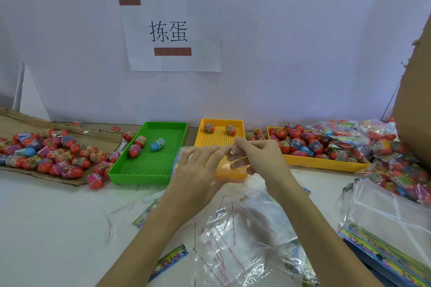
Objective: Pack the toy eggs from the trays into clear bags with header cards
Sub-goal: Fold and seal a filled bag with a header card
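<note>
Right in front of the small yellow tray (242, 124), both hands are up off the table, working a clear bag (235, 161) between them. The left hand (198, 168) pinches its edge with thumb and fingertips; the right hand (261, 154) pinches the same film, fingers curled. I think the bag is empty, though the plastic blurs against the tray behind it. Two toy eggs (209, 128) lie at that tray's far end. Left of it, a green tray (116, 173) has three eggs. Right of it, a longer yellow tray (326, 162) is heaped with eggs. More loose bags (233, 247) lie nearer than the hands.
</note>
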